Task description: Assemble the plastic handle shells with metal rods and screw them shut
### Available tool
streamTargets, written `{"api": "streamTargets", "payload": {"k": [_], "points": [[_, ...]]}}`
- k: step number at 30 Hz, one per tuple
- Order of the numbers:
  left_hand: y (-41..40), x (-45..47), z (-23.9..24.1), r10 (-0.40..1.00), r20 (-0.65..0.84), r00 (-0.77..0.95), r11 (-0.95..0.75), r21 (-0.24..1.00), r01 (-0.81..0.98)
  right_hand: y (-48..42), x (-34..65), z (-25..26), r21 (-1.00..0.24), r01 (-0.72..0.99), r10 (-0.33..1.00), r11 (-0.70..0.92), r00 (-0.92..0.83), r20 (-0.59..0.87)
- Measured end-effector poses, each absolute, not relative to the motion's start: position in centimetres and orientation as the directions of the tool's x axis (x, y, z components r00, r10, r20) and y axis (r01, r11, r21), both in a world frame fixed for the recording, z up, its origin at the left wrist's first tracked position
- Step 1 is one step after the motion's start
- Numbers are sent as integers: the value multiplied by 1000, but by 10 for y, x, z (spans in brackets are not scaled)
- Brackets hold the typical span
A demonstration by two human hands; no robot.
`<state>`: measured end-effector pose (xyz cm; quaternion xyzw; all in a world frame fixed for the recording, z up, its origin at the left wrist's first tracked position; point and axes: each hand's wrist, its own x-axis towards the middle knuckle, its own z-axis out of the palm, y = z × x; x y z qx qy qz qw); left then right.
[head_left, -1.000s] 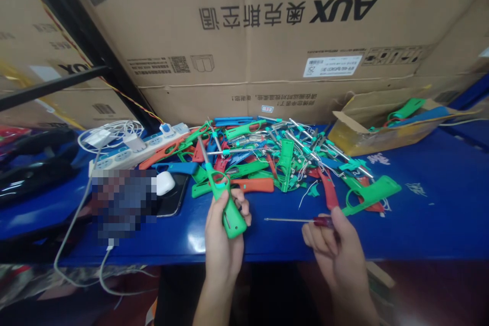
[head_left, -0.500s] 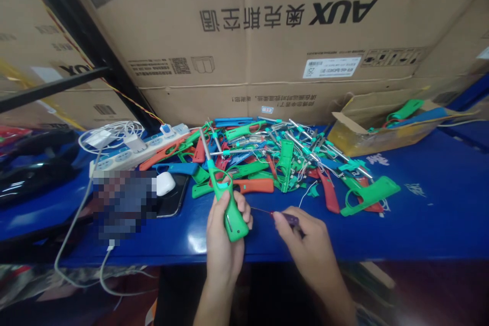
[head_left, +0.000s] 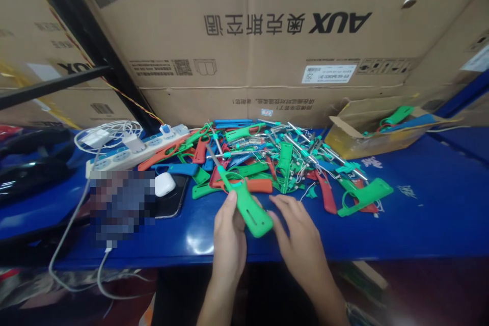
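Observation:
A green long-neck gas lighter (head_left: pixel 252 211) with a metal tube is in my left hand (head_left: pixel 229 229). My left fingers are wrapped under its handle, with the thumb on the near side, and the tube points up and left. My right hand (head_left: pixel 300 234) is beside the handle's lower end, fingers and thumb apart. Its thumb is close to the handle; whether it touches, I cannot tell. No screwdriver shows in it, though the palm is hidden. Beyond both hands lies a heap of lighter parts: green shells (head_left: pixel 284 163), orange shells (head_left: pixel 260 186), metal tubes and thin wires.
A power strip (head_left: pixel 126 155) with white chargers and cables stands left of the heap. Nearer lie a phone (head_left: pixel 173 206) and a white earbud case (head_left: pixel 164 184). An open cardboard box (head_left: pixel 351 145) holding coloured shells stands at right. Large cardboard (head_left: pixel 171 35) backs the blue table (head_left: pixel 431 214).
The lighter has turned and shifted right, its handle end nearer my right hand. The screwdriver that my right hand held is no longer visible, and that hand's fingers have spread.

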<state>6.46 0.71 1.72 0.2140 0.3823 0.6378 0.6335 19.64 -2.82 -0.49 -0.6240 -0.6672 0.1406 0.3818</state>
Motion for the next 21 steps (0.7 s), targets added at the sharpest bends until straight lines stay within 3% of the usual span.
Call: {"api": "streamTargets", "payload": {"k": [3,6,11,15,21], "points": [[6,66,12,990,-137,-42,94,839,-535,-37,204,-3,-828,510,926,232,146,349],[4,66,13,996,-70,48,83,918,-387,-43,211,-5,-865,368,910,343,100,403],[1,65,19,967,37,252,12,982,-191,-40,211,-9,-743,575,878,344,82,471],[2,66,19,954,152,260,-140,988,-63,-38,207,-9,-713,645,920,274,39,389],[-4,68,20,946,82,314,-51,993,-103,-41,205,6,-681,689,940,247,-1,340]]}}
